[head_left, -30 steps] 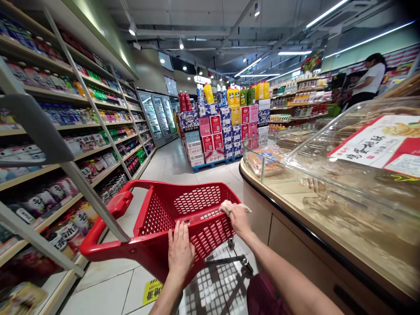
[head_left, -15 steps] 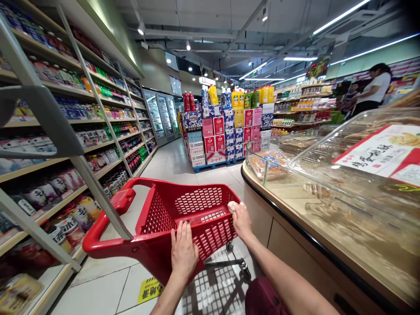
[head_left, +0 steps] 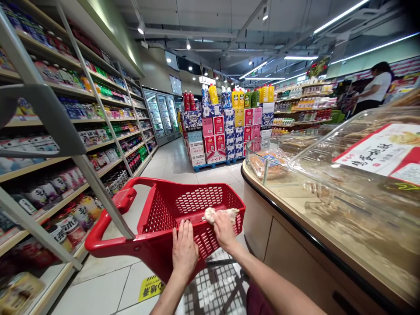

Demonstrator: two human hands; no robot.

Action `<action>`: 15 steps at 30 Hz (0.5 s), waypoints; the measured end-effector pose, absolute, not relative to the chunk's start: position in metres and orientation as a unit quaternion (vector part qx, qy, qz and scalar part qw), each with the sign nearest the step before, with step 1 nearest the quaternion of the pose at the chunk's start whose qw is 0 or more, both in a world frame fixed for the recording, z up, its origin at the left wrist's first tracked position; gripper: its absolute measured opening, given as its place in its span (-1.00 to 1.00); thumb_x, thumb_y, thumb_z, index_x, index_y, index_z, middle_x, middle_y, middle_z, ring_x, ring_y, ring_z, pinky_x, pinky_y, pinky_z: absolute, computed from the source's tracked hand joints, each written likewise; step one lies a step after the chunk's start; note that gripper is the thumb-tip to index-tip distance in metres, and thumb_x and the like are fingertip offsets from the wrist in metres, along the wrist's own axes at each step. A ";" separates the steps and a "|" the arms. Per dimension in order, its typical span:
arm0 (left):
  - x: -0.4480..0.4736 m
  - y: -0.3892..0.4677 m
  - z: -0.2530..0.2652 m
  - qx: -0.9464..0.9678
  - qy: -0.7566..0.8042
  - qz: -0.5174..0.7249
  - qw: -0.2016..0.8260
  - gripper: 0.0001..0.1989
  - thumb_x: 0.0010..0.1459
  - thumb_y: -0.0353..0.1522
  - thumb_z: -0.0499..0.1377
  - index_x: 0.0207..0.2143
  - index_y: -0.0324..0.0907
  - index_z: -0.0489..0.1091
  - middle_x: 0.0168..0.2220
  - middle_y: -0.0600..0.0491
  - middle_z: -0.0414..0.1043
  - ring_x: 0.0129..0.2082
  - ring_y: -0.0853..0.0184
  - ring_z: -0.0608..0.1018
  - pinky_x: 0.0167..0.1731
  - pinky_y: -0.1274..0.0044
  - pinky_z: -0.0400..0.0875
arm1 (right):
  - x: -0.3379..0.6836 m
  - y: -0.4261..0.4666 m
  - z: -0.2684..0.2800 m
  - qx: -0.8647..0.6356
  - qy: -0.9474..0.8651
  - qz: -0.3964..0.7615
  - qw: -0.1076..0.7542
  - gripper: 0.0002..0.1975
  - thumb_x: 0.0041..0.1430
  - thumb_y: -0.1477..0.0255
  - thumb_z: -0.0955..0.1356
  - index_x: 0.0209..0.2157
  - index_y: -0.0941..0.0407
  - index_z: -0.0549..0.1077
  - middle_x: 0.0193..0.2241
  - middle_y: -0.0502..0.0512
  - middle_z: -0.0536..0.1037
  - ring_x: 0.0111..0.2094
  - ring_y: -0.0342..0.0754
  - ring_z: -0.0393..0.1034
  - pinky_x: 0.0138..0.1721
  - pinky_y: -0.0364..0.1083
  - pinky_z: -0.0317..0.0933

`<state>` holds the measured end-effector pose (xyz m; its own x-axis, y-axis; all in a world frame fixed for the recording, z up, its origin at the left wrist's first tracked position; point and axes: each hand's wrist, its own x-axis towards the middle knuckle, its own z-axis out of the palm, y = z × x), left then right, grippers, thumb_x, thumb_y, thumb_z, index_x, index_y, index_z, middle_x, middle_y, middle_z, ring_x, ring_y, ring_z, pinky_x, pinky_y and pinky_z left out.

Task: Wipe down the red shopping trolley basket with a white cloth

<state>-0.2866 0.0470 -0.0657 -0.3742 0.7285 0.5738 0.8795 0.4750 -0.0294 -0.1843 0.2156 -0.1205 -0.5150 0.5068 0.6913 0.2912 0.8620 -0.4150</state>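
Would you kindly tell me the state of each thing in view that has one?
Red cart: upright
Left hand: fingers extended over the cart's near rim
White cloth: bunched, held
Right hand: closed around the cloth
Cartons: stacked
Fridge doors: apparently shut
Ceiling lights: lit
Yellow floor sign: flat, partly hidden

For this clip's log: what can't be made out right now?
All in the head view:
- Right hand: its palm, hidden by the back of the hand, which also covers part of the white cloth.
- Left hand: its palm, hidden by its own back.
- Red cart: part of its inside floor, behind the near side.
- Lower-left container: cut off by the picture's edge.
- Person in white: anything held, too small.
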 end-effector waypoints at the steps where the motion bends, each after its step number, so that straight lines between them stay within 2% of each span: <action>1: -0.287 0.047 -0.065 -0.496 -0.815 -0.140 0.265 -0.49 -0.04 -0.45 -0.03 0.02 -0.35 0.24 0.08 -0.08 0.26 0.15 0.22 0.20 0.18 0.28 -0.05 | -0.185 0.214 -0.121 -0.215 -0.872 0.124 0.422 -0.62 0.11 0.51 0.13 -0.05 0.13 0.36 -0.03 0.15 0.39 0.04 0.00 0.16 0.07 0.08 0.02; 4: -0.289 0.046 -0.066 -0.507 -0.807 -0.132 0.271 -0.48 -0.04 -0.46 -0.03 0.04 -0.33 0.23 0.10 -0.06 0.24 0.15 0.24 0.20 0.18 0.31 -0.04 | -0.173 0.231 -0.121 -0.280 -0.858 0.135 0.409 -0.62 0.13 0.51 0.11 -0.08 0.12 0.39 -0.08 0.14 0.42 0.04 0.03 0.16 0.07 0.14 0.00; 7: -0.288 0.047 -0.069 -0.501 -0.807 -0.136 0.281 -0.48 -0.04 -0.46 -0.03 0.03 -0.33 0.24 0.09 -0.07 0.25 0.14 0.23 0.20 0.17 0.30 -0.04 | -0.166 0.245 -0.121 -0.381 -0.804 0.143 0.433 -0.61 0.15 0.48 0.08 -0.12 0.16 0.41 -0.14 0.19 0.45 -0.01 0.06 0.21 0.03 0.18 0.04; 12: -0.289 0.049 -0.068 -0.499 -0.807 -0.137 0.285 -0.49 -0.04 -0.46 -0.03 0.03 -0.35 0.24 0.08 -0.09 0.26 0.14 0.22 0.20 0.18 0.29 -0.06 | -0.189 0.215 -0.126 -0.216 -0.866 0.132 0.431 -0.60 0.13 0.50 0.12 -0.02 0.11 0.35 -0.02 0.13 0.38 0.05 0.00 0.15 0.07 0.10 0.03; 15: -0.290 0.047 -0.067 -0.509 -0.802 -0.133 0.284 -0.48 -0.04 -0.46 -0.03 0.04 -0.33 0.22 0.09 -0.07 0.26 0.15 0.25 0.20 0.18 0.32 -0.06 | -0.180 0.225 -0.127 -0.264 -0.858 0.134 0.419 -0.62 0.13 0.49 0.12 -0.07 0.08 0.39 -0.04 0.09 0.40 0.07 -0.01 0.14 0.09 0.10 0.00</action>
<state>-0.2904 0.0474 -0.0673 -0.3215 0.7399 0.5910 0.8914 0.4470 -0.0747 -0.1803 0.2251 -0.1265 -0.5097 0.5652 0.6487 0.3402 0.8249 -0.4514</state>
